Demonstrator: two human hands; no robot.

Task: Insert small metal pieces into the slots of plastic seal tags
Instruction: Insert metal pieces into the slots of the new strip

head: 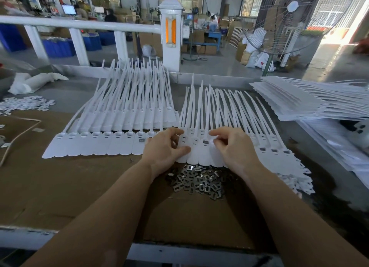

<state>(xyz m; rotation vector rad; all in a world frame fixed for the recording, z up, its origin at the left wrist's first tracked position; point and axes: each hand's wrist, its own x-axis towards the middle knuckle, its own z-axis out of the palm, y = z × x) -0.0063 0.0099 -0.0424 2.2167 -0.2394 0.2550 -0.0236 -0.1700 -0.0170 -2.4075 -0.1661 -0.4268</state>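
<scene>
While metal pieces (197, 181) lie heaped on the tabletop (60, 186), left hand (163, 152) and right hand (233, 148) each hold curled fingers in a grip on fanned seal tags (199, 154).

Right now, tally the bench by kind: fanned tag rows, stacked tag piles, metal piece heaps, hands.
Fanned tag rows: 2
Stacked tag pile: 1
Metal piece heap: 1
Hands: 2, left hand and right hand
Total: 6

head cam | looks forward-down | close over workbench (83, 186)
</scene>
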